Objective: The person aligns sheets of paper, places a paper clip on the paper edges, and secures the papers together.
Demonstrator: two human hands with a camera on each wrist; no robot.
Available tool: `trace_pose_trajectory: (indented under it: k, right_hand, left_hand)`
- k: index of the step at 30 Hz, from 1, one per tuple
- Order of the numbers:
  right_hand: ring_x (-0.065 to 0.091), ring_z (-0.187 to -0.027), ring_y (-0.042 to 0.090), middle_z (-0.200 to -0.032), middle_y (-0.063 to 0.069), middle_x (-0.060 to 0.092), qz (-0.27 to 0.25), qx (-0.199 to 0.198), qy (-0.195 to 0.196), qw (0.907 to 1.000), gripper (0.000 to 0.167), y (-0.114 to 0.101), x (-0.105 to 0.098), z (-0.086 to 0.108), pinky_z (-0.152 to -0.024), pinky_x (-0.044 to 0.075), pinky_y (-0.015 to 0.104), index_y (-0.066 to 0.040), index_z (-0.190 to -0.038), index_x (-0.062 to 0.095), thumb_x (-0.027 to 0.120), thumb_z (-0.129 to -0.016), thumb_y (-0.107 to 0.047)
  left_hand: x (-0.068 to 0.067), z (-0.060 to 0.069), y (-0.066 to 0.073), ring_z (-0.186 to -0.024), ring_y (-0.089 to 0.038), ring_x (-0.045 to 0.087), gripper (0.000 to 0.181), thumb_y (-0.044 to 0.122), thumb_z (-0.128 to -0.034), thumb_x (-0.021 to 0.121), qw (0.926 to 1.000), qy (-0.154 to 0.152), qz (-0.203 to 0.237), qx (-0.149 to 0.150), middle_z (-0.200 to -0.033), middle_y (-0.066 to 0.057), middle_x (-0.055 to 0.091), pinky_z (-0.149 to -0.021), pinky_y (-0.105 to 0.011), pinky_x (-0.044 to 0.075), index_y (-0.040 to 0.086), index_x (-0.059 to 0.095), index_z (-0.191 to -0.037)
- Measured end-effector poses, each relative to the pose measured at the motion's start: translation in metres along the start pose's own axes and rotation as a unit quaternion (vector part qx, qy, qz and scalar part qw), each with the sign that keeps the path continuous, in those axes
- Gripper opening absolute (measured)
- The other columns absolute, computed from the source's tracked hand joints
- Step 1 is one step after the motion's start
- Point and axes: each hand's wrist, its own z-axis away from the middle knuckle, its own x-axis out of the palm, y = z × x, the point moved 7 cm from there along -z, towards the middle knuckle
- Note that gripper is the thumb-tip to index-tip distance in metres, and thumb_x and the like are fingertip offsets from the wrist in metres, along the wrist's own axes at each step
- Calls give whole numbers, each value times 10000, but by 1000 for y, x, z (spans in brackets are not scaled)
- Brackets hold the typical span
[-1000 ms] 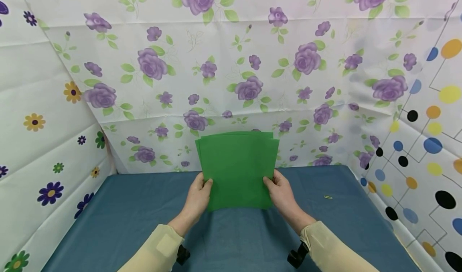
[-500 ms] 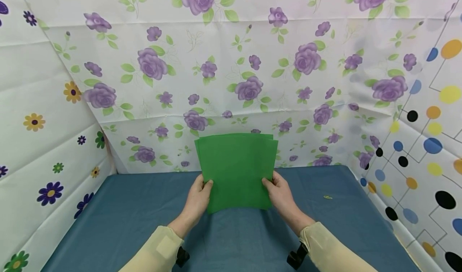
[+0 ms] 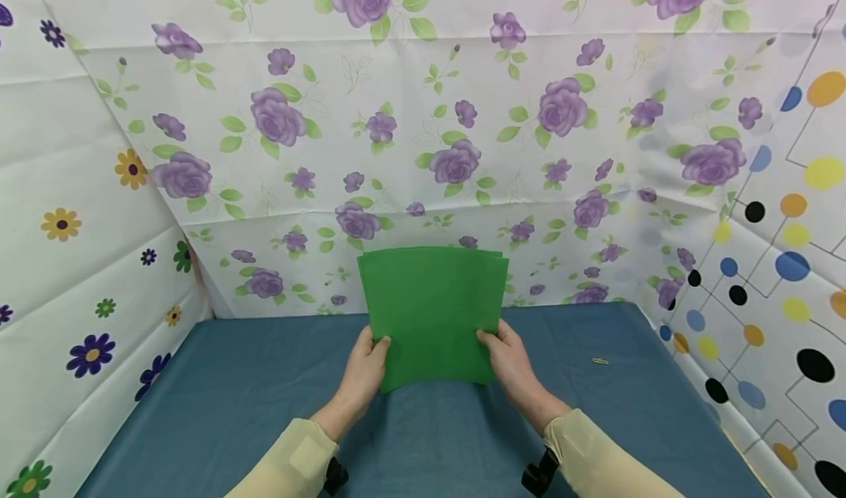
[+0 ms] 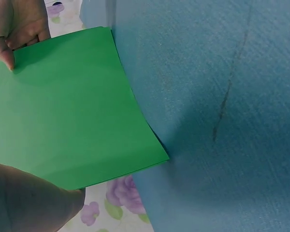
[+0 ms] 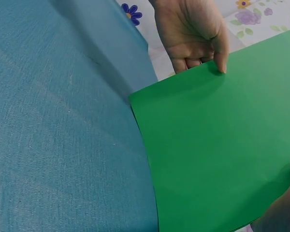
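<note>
Several sheets of green paper [image 3: 432, 314] stand tilted up between the two hands, their top edges slightly out of line and the lower edge bowed. My left hand [image 3: 362, 369] pinches the left side of the sheets, thumb in front and fingers behind. On the opposite side my right hand [image 3: 514, 362] grips them the same way. In the left wrist view the green sheets [image 4: 72, 111] curve near their lower edge, close to the blue cloth. The right wrist view has the left hand [image 5: 193, 36] with its thumb on the green paper [image 5: 217, 140].
A small yellow-green paper clip [image 3: 600, 361] lies on the blue table cloth [image 3: 264, 380] to the right. Behind the table hangs a flowered white sheet [image 3: 410, 116]. Patterned sheets also hang at both sides. Black wrist straps show under the sleeves.
The green sheets have come down slightly, and their top edges fan less far apart. Both hands keep their grip, with the right one shifted a little inward.
</note>
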Motion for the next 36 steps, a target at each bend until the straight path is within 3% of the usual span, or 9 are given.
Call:
trace_pose_trajectory:
  k: [7,12,21,26,33,36]
  right_hand:
    - [643,-1126,363,-1309,195,625,-119,61,2,9999,418,3,1,0,-951,524,563,-60,-1476,512,489,-1064,-130]
    - [604,-1190,358,-1372,188,583,-126,-14,-18,9999,419,-5,-2,1,-978,508,554,-72,-1474,512,482,-1059,-122]
    - [517,-1283,351,-1452,162,497,-35,-436,35,9990,428,-42,-11,-2,-1047,437,572,-118,-1479,492,465,-1052,-126]
    - [500,-1287,343,-1446,145,479,-167,-748,-57,9970,382,-66,-13,-3,-1049,416,570,-105,-1411,490,449,-1031,-92]
    - [424,-1270,323,-1461,137,383,-197,-1142,-294,9928,359,-92,-11,-2,-935,349,542,-87,-1367,423,413,-1011,-43]
    - [387,-1346,312,-1522,140,350,-198,-1282,-351,9909,419,-103,-12,-2,-1004,345,542,-88,-1422,417,405,-1006,-36]
  left_hand:
    - [-1,0,-3,-1294,-389,499,390,166,-1124,382,9999,23,-146,2,-1452,-229,439,-1005,-597,461,17,374,-1484]
    - [-3,-3,6,-1280,-370,511,349,154,-1115,384,9998,21,-196,84,-1421,-206,453,-1005,-589,464,35,399,-1443]
    - [-6,-11,36,-1291,-353,500,350,192,-1116,400,9989,99,-73,463,-1438,-176,440,-1038,-577,442,73,417,-1444]
    - [-5,-11,49,-1258,-340,522,349,227,-1121,417,9973,71,42,732,-1403,-166,469,-1019,-571,451,82,428,-1438]
    - [-5,-11,53,-1170,-329,573,327,234,-1122,439,9958,202,-47,891,-1329,-167,517,-937,-533,499,72,463,-1405]
    - [-5,-11,52,-1151,-315,588,315,232,-1122,445,9956,200,-34,915,-1309,-156,529,-922,-520,512,83,471,-1398]
